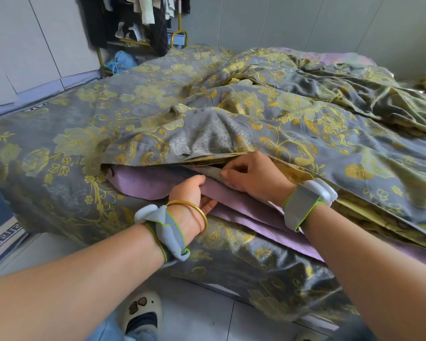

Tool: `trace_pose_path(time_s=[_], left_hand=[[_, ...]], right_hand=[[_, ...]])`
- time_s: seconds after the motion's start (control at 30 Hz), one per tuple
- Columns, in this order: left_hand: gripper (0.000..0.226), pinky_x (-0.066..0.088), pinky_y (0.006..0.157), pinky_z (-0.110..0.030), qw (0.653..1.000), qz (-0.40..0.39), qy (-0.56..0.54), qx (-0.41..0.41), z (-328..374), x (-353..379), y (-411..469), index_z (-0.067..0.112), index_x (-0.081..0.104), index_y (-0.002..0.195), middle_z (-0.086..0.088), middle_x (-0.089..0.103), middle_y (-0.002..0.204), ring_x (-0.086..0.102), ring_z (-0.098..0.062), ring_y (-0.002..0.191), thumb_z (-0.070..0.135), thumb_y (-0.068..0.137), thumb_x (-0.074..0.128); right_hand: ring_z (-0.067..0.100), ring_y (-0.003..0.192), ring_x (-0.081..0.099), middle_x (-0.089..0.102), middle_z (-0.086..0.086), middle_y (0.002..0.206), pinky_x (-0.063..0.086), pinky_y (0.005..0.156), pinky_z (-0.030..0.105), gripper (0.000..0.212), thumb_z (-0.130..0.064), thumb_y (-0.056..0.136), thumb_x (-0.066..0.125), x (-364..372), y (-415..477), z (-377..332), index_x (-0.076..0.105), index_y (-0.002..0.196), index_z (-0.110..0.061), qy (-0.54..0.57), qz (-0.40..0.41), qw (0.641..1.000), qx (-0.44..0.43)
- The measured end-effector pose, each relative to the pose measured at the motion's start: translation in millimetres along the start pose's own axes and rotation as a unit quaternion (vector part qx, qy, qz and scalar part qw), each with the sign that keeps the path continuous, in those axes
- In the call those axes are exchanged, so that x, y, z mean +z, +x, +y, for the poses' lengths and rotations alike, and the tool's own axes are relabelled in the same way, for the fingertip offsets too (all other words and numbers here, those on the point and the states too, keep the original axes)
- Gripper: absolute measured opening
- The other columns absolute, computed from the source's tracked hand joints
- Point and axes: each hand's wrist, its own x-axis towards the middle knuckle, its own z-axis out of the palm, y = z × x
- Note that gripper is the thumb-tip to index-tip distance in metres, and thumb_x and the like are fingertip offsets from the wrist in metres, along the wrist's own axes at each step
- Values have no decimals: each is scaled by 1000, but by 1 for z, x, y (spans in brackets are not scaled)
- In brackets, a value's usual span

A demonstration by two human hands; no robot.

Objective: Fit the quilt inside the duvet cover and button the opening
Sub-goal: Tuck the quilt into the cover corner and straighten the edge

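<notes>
Both hands grip at the duvet cover (231, 114) opening: left hand (194, 193) the quilt (143, 183), right hand (251, 173) the hem.

No readable text, label, brand or number anywhere — only floral fabric patterns.

Duvet cover (268, 124) sheeny printed cloth; quilt (143, 183) matt lilac fabric.

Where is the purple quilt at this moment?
In the head view, the purple quilt lies at centre in the duvet cover opening, under its lifted edge, held by the left hand and right hand.
</notes>
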Motion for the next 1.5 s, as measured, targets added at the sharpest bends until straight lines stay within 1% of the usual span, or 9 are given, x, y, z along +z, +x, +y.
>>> trace_pose_path(time_s=[0.3,0.53,0.67,0.73,0.8,1.03,1.27,1.37,1.5], left_hand=[[17,48,46,-28,999,14,25,-14,18,-11,17,11,56,106,-5,58,79,57,-15,69,4,90,58],[36,49,42,-21,997,-2,81,11,16,-16,23,14,53,118,-9,58,91,58,-19,69,4,84,64],[24,48,47,-25,995,-12,94,13,16,-17,22,18,49,88,-12,54,82,53,-20,67,-1,84,63],[25,47,53,-29,996,-22,86,18,17,-17,21,19,50,90,-12,57,91,56,-22,73,-2,85,62],[25,46,54,-30,996,-28,81,19,18,-16,20,19,51,94,-12,58,93,57,-22,74,-2,85,61],[28,49,59,-29,995,-45,83,15,22,-14,16,17,49,101,-11,57,88,56,-20,72,-3,86,60],[20,53,59,-26,996,-89,33,-1,27,-9,11,14,55,89,-6,66,73,59,-18,74,-5,86,61],[16,54,59,-21,995,-100,-6,-27,28,-5,7,6,56,76,0,64,48,58,-13,70,-7,86,59],[17,50,66,-24,993,-104,-22,-45,28,-3,3,4,56,75,-4,64,54,56,-15,72,-8,87,57]], right_hand=[[29,110,61,68,4,117,52,87,37,47,-37,84,60,18,25,-28,60,129,-25,-235,-28,970,-60],[22,93,66,72,2,99,54,81,34,35,-38,78,66,16,50,-34,71,110,-22,-215,-82,972,-38],[-3,57,56,65,-7,67,48,63,13,6,-19,81,75,8,55,-39,77,85,-16,71,-60,996,18],[3,58,59,67,-1,69,51,60,14,3,-11,83,73,1,54,-42,72,81,-11,308,-65,946,78],[10,59,60,66,3,71,52,57,18,8,-10,85,70,-4,57,-39,67,78,-12,377,-69,918,105],[13,70,56,64,0,77,49,65,21,9,-20,89,67,1,63,-30,68,80,-19,194,-29,976,99],[3,46,54,63,-1,65,41,43,13,6,-20,89,68,-1,63,-29,69,86,-15,94,5,993,72],[4,58,59,69,0,72,47,55,14,16,-20,77,80,-8,60,-31,70,88,-16,78,-61,994,34],[14,74,62,69,0,79,49,65,26,17,-24,73,82,-11,57,-34,73,87,-20,-105,-62,993,-7]])
